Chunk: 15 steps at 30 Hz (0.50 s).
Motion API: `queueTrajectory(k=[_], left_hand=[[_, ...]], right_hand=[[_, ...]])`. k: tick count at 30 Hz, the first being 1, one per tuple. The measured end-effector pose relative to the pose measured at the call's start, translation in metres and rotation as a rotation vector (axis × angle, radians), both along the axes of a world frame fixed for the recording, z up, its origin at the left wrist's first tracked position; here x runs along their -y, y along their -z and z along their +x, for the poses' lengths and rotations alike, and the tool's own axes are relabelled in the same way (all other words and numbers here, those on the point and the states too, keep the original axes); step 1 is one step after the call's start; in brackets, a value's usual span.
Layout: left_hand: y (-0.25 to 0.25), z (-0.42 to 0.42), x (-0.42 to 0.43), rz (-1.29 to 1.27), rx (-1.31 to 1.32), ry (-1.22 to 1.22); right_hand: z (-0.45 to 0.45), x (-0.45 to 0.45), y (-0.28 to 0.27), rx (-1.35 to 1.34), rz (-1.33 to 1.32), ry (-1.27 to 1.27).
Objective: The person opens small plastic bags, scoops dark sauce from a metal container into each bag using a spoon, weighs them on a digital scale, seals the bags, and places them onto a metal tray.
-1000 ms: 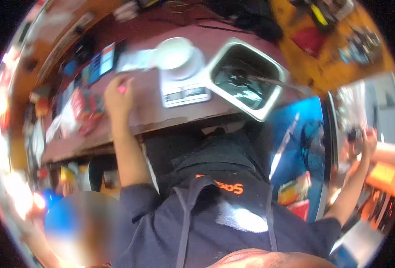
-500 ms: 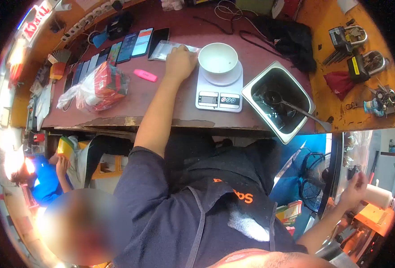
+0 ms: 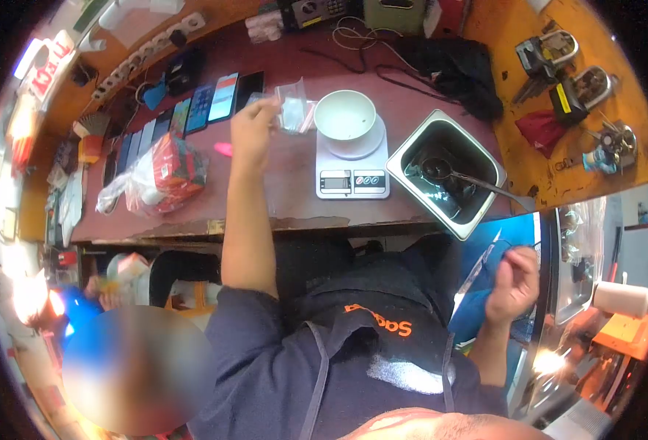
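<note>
My left hand [image 3: 253, 133] is raised above the table, its fingertips pinched at the edge of a small clear plastic bag [image 3: 292, 108]. Right of that bag, a white bowl [image 3: 345, 116] with small dark specks rests on a white kitchen scale [image 3: 353, 172]. My right hand [image 3: 513, 286] hangs beyond the table's front edge with curled fingers; what they hold, if anything, I cannot make out. A square metal container [image 3: 499, 172] of dark contents sits at the table's front right, a ladle [image 3: 478, 182] leaning in it. A pink marker [image 3: 223, 149] lies partly behind my left forearm.
Several phones [image 3: 199, 108] line the table's back left. A red box in a plastic bag [image 3: 171, 172] sits nearer. Black cloth [image 3: 456, 73] and cords lie at the back right. Padlocks [image 3: 584, 95] are on the wooden side panel. Another person sits at lower left.
My left hand has lifted and moved left from the plastic bags, and a bag now stands out beside its fingers. My right hand has come inward from the far right towards the table.
</note>
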<state>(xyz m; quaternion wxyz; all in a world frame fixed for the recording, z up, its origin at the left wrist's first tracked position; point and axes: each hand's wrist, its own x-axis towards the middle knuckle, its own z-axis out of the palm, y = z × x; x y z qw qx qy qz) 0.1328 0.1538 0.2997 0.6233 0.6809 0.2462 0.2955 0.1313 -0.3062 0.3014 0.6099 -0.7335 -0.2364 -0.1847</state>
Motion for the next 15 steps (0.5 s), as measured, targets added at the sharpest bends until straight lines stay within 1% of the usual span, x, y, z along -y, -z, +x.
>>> queueTrajectory(k=[1, 4, 5, 6, 8, 10, 11, 12, 14, 15], left_hand=[[-0.010, -0.009, 0.007, -0.121, 0.037, 0.094], [-0.025, -0.026, 0.037, -0.087, 0.098, 0.189], [-0.030, -0.032, 0.051, -0.083, 0.090, 0.209], [-0.034, -0.036, 0.066, -0.036, 0.110, 0.248], [-0.038, -0.041, 0.092, 0.011, 0.125, 0.309], [-0.040, -0.046, 0.112, 0.067, 0.264, 0.426], [-0.045, -0.050, 0.121, 0.149, 0.256, 0.405], [-0.048, -0.051, 0.128, 0.145, 0.257, 0.416], [-0.049, -0.053, 0.139, 0.379, 0.309, 0.305], [-0.048, -0.055, 0.142, 0.380, 0.309, 0.300]], right_hand=[[-0.002, -0.019, -0.003, -0.004, 0.014, -0.057], [-0.002, -0.065, -0.019, -0.040, 0.024, -0.233], [0.002, -0.078, -0.023, -0.004, 0.019, -0.278], [0.005, -0.091, -0.027, 0.032, 0.013, -0.322], [0.005, -0.113, -0.041, -0.005, 0.014, -0.406], [0.004, -0.130, -0.047, 0.031, 0.013, -0.461], [0.003, -0.134, -0.053, 0.005, -0.009, -0.481], [0.002, -0.138, -0.053, 0.004, -0.012, -0.469], [0.000, -0.145, -0.051, -0.018, 0.008, -0.467], [0.000, -0.148, -0.049, -0.078, 0.036, -0.464]])
